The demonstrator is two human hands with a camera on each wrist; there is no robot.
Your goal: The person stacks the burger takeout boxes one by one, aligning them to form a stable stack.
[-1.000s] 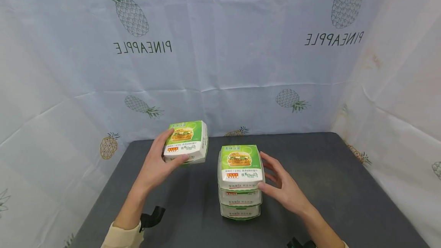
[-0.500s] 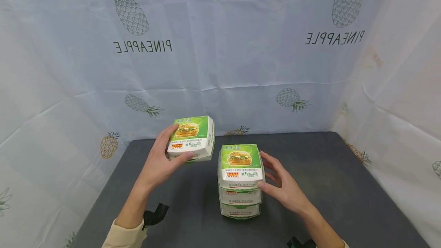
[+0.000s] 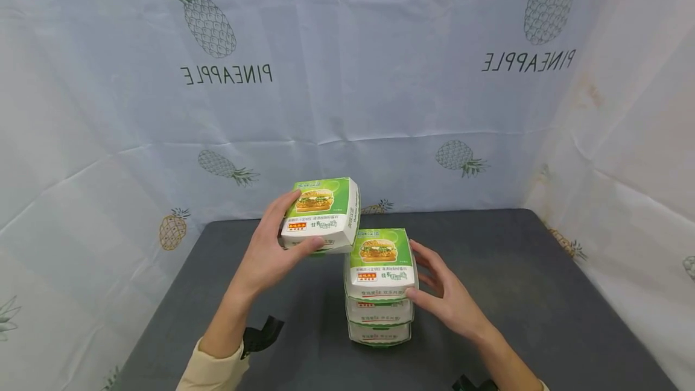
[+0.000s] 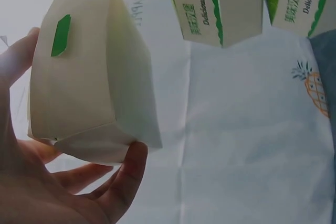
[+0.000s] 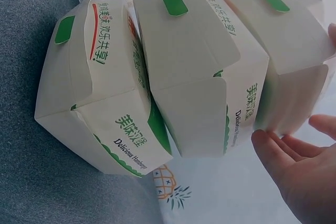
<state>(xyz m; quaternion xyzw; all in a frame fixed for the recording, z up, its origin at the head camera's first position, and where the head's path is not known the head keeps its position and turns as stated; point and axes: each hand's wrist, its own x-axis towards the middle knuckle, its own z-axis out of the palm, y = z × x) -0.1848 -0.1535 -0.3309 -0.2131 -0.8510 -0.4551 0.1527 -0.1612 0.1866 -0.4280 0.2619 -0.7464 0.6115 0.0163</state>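
My left hand (image 3: 271, 249) holds a green-and-white paper hamburger box (image 3: 320, 213) in the air, thumb along its front and fingers at its far left side. The box is slightly tilted, its lower right corner overlapping the stack in the head view; whether they touch I cannot tell. Three similar boxes stand stacked: a top box (image 3: 380, 258), a middle box (image 3: 379, 311) and a bottom box (image 3: 379, 333). At the top box's right side my right hand (image 3: 447, 297) grips, thumb on the front corner and fingers along the side. In the right wrist view the stacked boxes sit slightly askew.
A dark grey table (image 3: 505, 270) carries the stack near its middle. Behind it and on both sides hangs a pale curtain (image 3: 380, 95) printed with pineapples. Black straps (image 3: 263, 335) are worn at the wrists.
My left hand has carried its hamburger box rightward and slightly up, from beside the stack to its upper left corner in the head view. The right hand and stack have stayed put.
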